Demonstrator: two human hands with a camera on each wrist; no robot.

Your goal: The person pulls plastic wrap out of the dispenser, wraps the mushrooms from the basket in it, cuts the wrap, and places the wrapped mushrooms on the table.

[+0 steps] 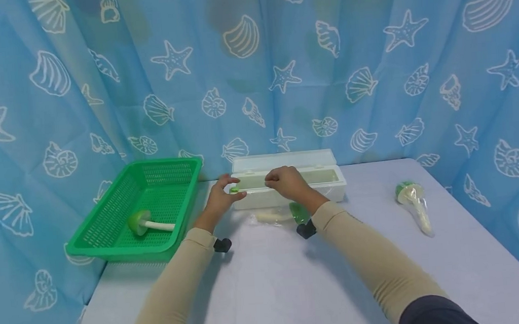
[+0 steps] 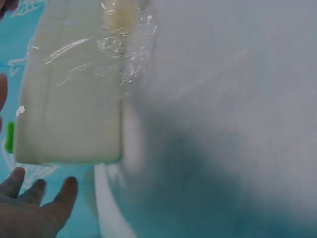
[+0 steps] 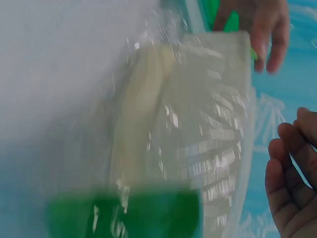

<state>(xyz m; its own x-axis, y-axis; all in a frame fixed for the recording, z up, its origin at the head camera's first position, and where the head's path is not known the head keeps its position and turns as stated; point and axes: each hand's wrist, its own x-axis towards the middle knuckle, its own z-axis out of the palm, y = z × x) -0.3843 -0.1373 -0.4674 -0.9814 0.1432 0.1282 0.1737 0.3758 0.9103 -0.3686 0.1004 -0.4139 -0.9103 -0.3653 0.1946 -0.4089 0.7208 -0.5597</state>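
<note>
A white cling film box [image 1: 262, 198] stands near the back edge with its clear lid raised. My left hand [image 1: 220, 198] is at its left end, thumb and fingers spread around a bright green tab [image 1: 234, 190] without gripping it. Above the box's open top, my right hand [image 1: 286, 183] has loosely curled fingers; the right wrist view shows nothing between them. In front of the box lies a toy mushroom with a pale stem [image 3: 141, 114] and green cap [image 1: 299, 213]. Clear cling film [image 3: 208, 144] stretches from the mushroom up over the box's front.
At the left stands a green basket [image 1: 189, 203] holding another toy mushroom [image 1: 141, 222] with a green cap. A film-wrapped mushroom [image 1: 414, 203] lies on the right of the white table [image 1: 270, 293]. Behind the table hangs a blue shell-patterned curtain [image 1: 255, 106].
</note>
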